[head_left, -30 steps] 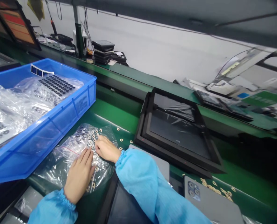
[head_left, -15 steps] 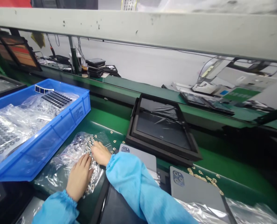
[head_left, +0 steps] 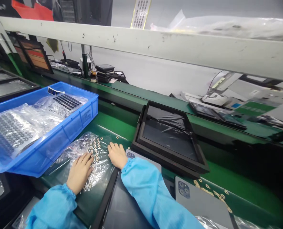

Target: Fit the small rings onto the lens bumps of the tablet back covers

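My left hand (head_left: 79,171) lies flat, fingers stretched, on a clear plastic bag (head_left: 67,152) strewn with small gold rings (head_left: 95,147) on the green belt. My right hand (head_left: 117,155) rests just to the right of the rings, fingers spread on the belt by the bag's edge, holding nothing that I can see. Both arms wear light blue sleeves. A grey tablet back (head_left: 141,157) lies under my right wrist.
A blue crate (head_left: 67,133) of bagged black ring sheets stands at the left. A black framed screen (head_left: 170,138) lies ahead to the right. Another grey tablet back (head_left: 203,203) and loose gold rings (head_left: 213,194) lie at the lower right. A white beam (head_left: 155,44) crosses overhead.
The view has tilted up and shifted. My right hand moved right off the pile of rings onto the belt beside the bag. My left hand stays flat on the bag.
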The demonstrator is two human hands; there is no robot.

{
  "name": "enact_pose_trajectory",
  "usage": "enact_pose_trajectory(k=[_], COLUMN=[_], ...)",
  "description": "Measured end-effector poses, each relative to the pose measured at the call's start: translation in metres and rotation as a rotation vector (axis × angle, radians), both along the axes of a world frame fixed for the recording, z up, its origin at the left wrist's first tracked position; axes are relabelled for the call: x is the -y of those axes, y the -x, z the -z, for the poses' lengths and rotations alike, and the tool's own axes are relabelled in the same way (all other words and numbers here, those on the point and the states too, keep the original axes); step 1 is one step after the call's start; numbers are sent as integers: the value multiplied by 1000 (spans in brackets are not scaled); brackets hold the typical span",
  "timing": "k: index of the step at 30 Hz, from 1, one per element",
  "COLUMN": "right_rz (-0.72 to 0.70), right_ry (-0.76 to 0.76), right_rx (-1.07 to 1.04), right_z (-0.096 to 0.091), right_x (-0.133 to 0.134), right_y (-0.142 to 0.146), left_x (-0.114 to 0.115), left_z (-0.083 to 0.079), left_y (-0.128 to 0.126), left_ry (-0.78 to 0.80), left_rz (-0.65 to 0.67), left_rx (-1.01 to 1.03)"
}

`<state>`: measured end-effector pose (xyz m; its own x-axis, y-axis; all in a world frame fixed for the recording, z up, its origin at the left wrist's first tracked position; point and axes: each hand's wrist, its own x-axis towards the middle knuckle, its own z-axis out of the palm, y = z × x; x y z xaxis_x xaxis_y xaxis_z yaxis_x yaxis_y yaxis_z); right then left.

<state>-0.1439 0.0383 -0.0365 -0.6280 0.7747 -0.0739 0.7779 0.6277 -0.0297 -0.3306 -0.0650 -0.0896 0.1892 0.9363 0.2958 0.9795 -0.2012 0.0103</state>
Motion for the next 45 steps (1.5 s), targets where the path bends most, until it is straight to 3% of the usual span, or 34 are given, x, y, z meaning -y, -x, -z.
enact_pose_trajectory(k=[5,9,14,18,22,28,32,37,41,45], right_rz=[-57,-107,-161,-161,-141,-98,-100,-96,-78,24], right_ry=[35,66,137,165,211,276,221,167,328,476], right_rx=[41,-71,-225,-251,-257,-327,-508,-766,-1028,-1159], right_z=[-7,-13,-1,12,18,18,-4,-44,-59,-56], right_x=[28,12,-24,-26,-27,-37,-18,32,66,82], right_y=[0,8,22,25,27,35,14,-35,-60,-72], left_x=[16,22,-8,-30,-32,-33,-29,-1,15,14], left_z=[0,-9,-11,1,5,-3,-19,-63,-93,-101], left_y=[3,2,-21,-37,-39,-39,-39,-49,-64,-75], left_ry=[-14,-14,-19,-3,38,96,132,314,594,733], left_rz=[-52,-35,4,-60,-86,-89,-55,91,169,150], left_rx=[22,31,71,118,178,296,459,794,1066,1224])
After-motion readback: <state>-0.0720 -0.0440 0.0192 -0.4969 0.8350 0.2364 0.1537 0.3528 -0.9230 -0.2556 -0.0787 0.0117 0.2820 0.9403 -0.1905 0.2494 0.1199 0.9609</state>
